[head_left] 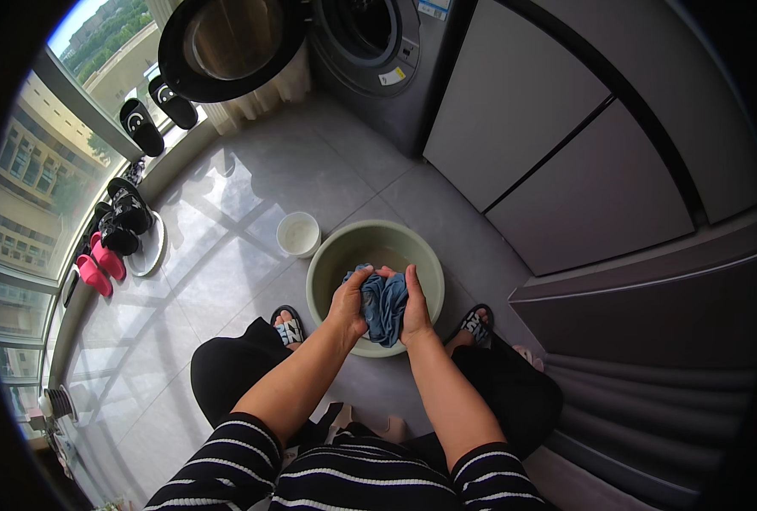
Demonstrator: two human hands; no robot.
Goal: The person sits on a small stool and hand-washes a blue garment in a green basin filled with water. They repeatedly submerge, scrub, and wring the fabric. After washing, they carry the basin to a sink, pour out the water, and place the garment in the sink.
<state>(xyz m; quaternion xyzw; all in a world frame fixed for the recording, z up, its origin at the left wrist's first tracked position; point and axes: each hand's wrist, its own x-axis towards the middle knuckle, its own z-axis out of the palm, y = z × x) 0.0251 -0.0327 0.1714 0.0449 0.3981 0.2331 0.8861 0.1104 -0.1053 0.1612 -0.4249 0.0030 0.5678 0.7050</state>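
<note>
- Our bare forearms come up from the lower edge and draw together toward the middle of the view.
- Our left hand [348, 305] is curled shut, fingers wrapped round what it grips, knuckles up.
- Our right hand [415, 308] is clamped the same way, thumb side up, fingers pointing away from us.
- Both hands sit just beside each other, wrists nearly straight.

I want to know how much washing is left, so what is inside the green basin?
Inside the green basin both hands, left hand and right hand, bunch one blue cloth over murky water. The hands and cloth cover the near half, so anything under them is hidden.
</note>
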